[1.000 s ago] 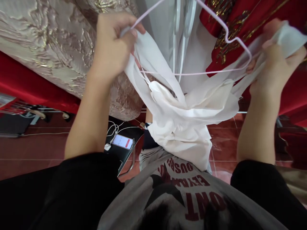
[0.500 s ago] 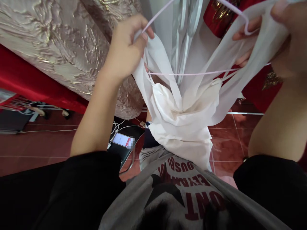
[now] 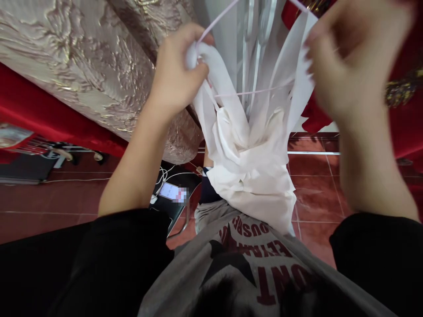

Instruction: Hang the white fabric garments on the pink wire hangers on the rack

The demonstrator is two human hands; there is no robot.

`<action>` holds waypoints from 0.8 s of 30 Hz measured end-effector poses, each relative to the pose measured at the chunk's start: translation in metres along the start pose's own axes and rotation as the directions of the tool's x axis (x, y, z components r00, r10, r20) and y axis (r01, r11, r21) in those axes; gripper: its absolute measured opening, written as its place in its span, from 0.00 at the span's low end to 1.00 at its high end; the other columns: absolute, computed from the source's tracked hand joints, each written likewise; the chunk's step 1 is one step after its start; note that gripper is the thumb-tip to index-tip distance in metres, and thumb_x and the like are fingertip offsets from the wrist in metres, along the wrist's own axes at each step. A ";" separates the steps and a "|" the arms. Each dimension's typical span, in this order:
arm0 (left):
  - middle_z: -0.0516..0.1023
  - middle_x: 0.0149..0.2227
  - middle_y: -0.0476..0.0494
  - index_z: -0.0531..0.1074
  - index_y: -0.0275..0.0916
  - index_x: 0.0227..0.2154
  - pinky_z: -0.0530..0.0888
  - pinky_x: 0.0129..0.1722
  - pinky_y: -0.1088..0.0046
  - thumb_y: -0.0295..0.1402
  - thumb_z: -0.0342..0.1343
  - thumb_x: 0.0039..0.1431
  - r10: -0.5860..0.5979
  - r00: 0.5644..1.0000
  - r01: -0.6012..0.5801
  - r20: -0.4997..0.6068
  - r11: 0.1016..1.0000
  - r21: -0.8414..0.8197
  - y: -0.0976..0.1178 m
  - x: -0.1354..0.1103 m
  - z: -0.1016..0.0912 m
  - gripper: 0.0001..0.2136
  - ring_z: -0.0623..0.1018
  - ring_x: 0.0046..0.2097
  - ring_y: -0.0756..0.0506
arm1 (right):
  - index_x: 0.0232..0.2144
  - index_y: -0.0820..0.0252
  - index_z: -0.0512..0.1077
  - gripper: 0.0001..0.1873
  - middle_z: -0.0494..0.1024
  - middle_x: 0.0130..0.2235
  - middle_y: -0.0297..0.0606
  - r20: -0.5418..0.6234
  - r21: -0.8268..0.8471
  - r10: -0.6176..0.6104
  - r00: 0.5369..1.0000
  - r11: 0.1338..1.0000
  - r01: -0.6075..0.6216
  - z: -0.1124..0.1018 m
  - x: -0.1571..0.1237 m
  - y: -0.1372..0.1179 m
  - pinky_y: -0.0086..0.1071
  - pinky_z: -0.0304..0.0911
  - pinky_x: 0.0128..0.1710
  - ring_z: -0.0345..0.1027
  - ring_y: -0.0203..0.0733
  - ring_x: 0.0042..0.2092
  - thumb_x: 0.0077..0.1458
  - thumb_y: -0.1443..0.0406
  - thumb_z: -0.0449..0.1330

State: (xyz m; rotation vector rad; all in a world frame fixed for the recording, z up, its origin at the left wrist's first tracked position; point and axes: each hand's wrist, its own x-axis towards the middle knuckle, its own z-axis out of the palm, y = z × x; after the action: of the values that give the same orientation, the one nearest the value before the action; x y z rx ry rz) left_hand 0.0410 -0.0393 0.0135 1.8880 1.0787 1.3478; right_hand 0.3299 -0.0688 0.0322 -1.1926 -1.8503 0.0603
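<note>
A white garment (image 3: 254,167) with sheer shoulder parts hangs in front of my body, its lower part against my grey shirt. A thin pink hanger (image 3: 220,20) runs through its top, with a straight bar crossing below the sloping arms. My left hand (image 3: 180,66) is closed around the garment's left shoulder, where the hanger's arm enters the cloth. Beside the right shoulder is my right hand (image 3: 350,61), its fingers curled and smeared by motion. Whether it pinches the sheer cloth there I cannot make out.
Shiny beige textured fabric (image 3: 76,66) hangs at left, above red cloth (image 3: 49,114). White metal poles (image 3: 254,57) stand ahead. A phone (image 3: 168,191) and white cables (image 3: 161,176) lie on a black seat (image 3: 178,176). Red tiles (image 3: 313,193) cover the floor.
My right hand has moved inward to the left, and the garment's right shoulder has narrowed and risen along the hanger. My left hand keeps its hold with little movement.
</note>
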 end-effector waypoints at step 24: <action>0.78 0.33 0.44 0.70 0.36 0.48 0.62 0.15 0.91 0.12 0.46 0.66 -0.429 0.888 0.286 -0.164 0.797 -0.532 -0.002 -0.010 -0.035 0.16 0.74 0.32 0.53 | 0.47 0.49 0.77 0.26 0.77 0.39 0.42 0.163 -0.079 -0.064 0.985 0.994 0.078 0.088 -0.059 0.045 0.50 0.61 0.57 0.66 0.46 0.44 0.67 0.45 0.45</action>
State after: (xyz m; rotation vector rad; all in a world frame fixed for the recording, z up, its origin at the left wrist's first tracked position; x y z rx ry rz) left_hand 0.0058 -0.0469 0.0179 1.0728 1.0316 1.5060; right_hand 0.3065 -0.0541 -0.0798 -1.2086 -2.0525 0.0386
